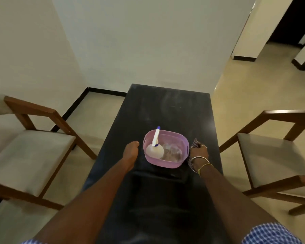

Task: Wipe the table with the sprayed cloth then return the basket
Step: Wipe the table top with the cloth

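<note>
A pink plastic basket (179, 138) stands on the long black table (165, 106). Inside it lies a white spray bottle (154, 150) with a blue-tipped nozzle, next to something clear and crumpled. My left hand (130, 153) hovers just left of the basket, fingers loosely together, holding nothing. My right hand (199, 152) is at the basket's right side, closed on a dark patterned cloth (195, 143) that sticks out above the fingers and hangs below the wrist. The far half of the table shows pale dusty smears.
A wooden chair with a beige seat (30, 155) stands left of the table, another (275, 155) to the right. White walls rise behind the table. Tiled floor opens toward a doorway at the far right.
</note>
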